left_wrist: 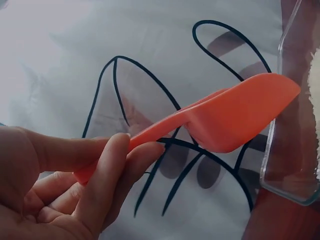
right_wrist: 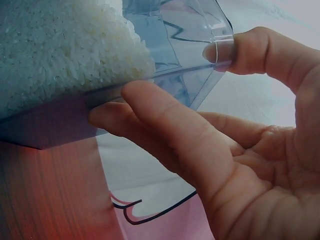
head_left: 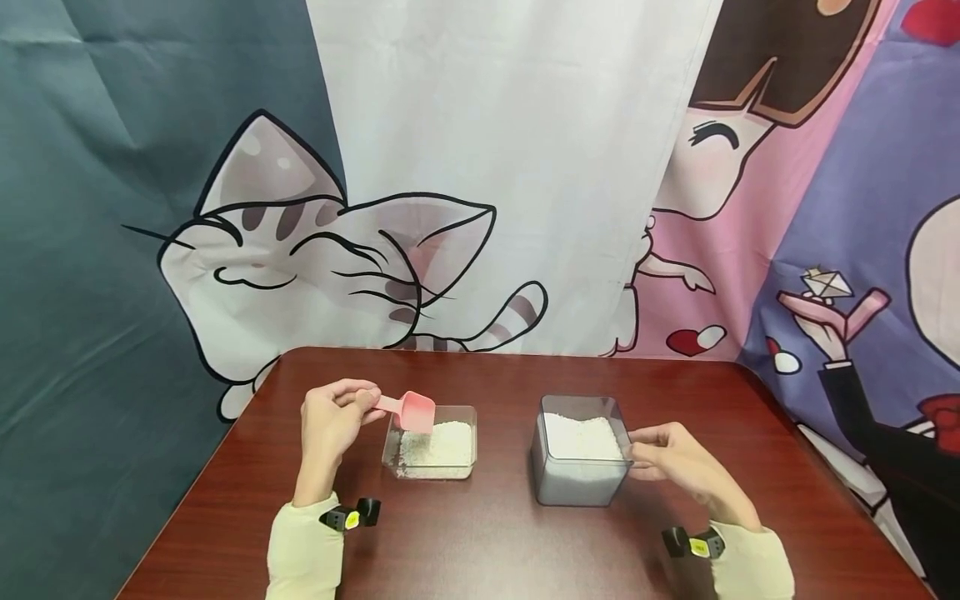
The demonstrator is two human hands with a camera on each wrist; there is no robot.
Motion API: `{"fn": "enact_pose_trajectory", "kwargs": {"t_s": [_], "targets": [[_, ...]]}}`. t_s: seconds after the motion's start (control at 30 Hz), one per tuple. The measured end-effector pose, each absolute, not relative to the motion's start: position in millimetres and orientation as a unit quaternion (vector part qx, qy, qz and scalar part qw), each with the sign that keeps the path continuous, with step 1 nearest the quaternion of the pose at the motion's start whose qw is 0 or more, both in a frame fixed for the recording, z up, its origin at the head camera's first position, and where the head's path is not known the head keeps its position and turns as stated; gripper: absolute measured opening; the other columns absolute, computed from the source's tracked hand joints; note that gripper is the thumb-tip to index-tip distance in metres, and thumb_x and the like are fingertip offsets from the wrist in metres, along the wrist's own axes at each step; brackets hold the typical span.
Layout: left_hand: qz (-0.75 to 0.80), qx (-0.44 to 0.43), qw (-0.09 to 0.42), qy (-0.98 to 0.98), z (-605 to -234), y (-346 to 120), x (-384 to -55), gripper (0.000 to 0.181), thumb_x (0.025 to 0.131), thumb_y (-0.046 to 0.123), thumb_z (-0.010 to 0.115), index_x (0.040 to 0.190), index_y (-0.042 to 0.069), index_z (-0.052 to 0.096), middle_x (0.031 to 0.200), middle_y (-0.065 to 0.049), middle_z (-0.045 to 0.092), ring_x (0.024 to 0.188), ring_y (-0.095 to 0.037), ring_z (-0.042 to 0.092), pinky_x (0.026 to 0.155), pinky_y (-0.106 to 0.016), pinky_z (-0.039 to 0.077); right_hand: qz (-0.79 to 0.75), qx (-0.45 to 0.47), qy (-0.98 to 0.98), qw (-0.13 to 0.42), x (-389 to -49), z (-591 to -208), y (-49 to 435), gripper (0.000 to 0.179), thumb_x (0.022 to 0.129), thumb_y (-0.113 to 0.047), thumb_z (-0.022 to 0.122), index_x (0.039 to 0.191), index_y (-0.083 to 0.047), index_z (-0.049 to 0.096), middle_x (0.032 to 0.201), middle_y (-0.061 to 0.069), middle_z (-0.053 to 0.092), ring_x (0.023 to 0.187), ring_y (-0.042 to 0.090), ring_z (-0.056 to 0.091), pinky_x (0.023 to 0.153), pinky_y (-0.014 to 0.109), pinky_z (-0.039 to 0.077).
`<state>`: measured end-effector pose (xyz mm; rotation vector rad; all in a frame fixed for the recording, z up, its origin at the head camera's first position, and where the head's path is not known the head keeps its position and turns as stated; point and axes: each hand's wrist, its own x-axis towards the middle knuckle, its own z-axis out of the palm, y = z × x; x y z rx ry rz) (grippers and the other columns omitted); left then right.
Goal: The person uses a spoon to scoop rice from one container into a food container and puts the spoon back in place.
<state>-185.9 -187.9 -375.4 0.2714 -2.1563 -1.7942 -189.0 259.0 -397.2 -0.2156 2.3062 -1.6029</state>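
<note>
Pinches the scoop (head_left: 415,413) with left fingers (left_wrist: 107,172) at the left side of the tray (head_left: 435,473); holds the box (head_left: 581,487), right of the tray, with right fingers (right_wrist: 165,112). Could scatter rice (head_left: 585,439) by knocking the tray with the scoop or tugging the box askew.

The left hand (head_left: 330,423) pinched, thumb against fingers, while the right hand (head_left: 686,460) pointed inward, thumb and fingers parted.

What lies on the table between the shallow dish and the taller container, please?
In the head view, only bare brown tabletop separates the shallow dish from the taller container.
</note>
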Motion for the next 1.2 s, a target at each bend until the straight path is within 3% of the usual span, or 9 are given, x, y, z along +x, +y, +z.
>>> {"fn": "enact_pose_trajectory", "kwargs": {"t_s": [0.37, 0.7, 1.0, 1.2], "targets": [[-0.555, 0.073, 0.204, -0.803, -367, -183, -179, 0.008, 0.081, 0.009, 0.068, 0.088, 0.004, 0.070, 0.075, -0.013, 0.069, 0.058, -0.010, 0.067, 0.055, -0.022, 0.056, -0.559, -0.069, 0.810, 0.161, -188, -397, 260, 0.047, 0.088, -0.013, 0.057, 0.121, 0.018, 0.045, 0.113, 0.028, 0.057, 0.092, 0.028, 0.065, 0.078, 0.040, 0.055], [-0.560, 0.058, 0.216, -0.798, -368, -180, -181, 0.010, 0.082, 0.007, 0.067, 0.087, -0.001, 0.069, 0.074, -0.017, 0.069, 0.056, -0.011, 0.067, 0.054, -0.019, 0.055, -0.567, -0.073, 0.803, 0.165, -189, -398, 259, 0.046, 0.089, -0.013, 0.057, 0.121, 0.018, 0.047, 0.112, 0.027, 0.058, 0.092, 0.027, 0.065, 0.079, 0.042, 0.055], [-0.626, 0.073, 0.211, -0.747, -363, -167, -178, 0.012, 0.081, 0.005, 0.066, 0.087, -0.007, 0.066, 0.076, -0.022, 0.068, 0.057, -0.016, 0.067, 0.056, -0.025, 0.057, -0.573, -0.095, 0.797, 0.164, -190, -402, 254, 0.041, 0.088, -0.010, 0.056, 0.117, 0.018, 0.050, 0.107, 0.025, 0.061, 0.090, 0.026, 0.065, 0.079, 0.043, 0.054], [-0.707, 0.046, 0.190, -0.680, -360, -145, -181, 0.012, 0.080, 0.001, 0.065, 0.086, -0.009, 0.064, 0.074, -0.023, 0.066, 0.059, -0.024, 0.068, 0.061, -0.036, 0.058, -0.574, -0.081, 0.800, 0.156, -189, -400, 259, 0.044, 0.088, -0.011, 0.057, 0.119, 0.019, 0.048, 0.107, 0.026, 0.060, 0.088, 0.027, 0.066, 0.077, 0.039, 0.056]]}}
